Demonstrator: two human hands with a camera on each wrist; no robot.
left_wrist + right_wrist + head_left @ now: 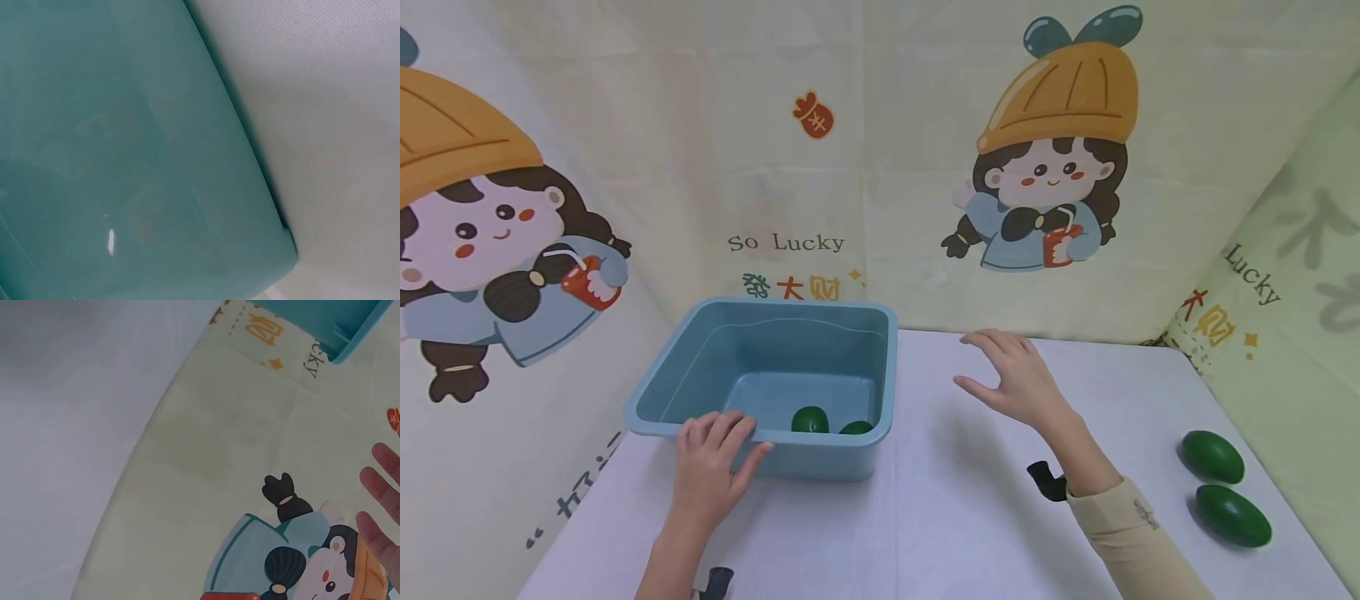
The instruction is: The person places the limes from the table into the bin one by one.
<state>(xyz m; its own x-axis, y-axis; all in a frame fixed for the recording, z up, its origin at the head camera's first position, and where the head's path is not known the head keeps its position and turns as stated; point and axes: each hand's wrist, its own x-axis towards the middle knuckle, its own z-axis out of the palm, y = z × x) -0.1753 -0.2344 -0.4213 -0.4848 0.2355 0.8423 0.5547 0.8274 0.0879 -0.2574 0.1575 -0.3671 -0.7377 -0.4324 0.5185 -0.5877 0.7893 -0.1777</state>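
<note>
My left hand (711, 467) holds the front rim of a blue plastic basin (820, 458), fingers over the edge and thumb along the outer wall. The basin's smooth side (156, 125) fills much of the left wrist view. Inside it, near the front wall, lie two glossy dark green oval fruits; one (810, 419) shows more, while the front rim partly hides the other (856, 427). To the right of the basin, my right hand (1018, 379) is raised with nothing in it, thumb and fingers spread apart. Its fingers (378, 487) appear at the right wrist view's edge.
Two more dark green oval fruits, one (1212, 457) behind the other (1233, 517), lie near the right edge of the white table (940, 533). A cloth backdrop (910, 167) with cartoon figures rises behind the basin and along both sides.
</note>
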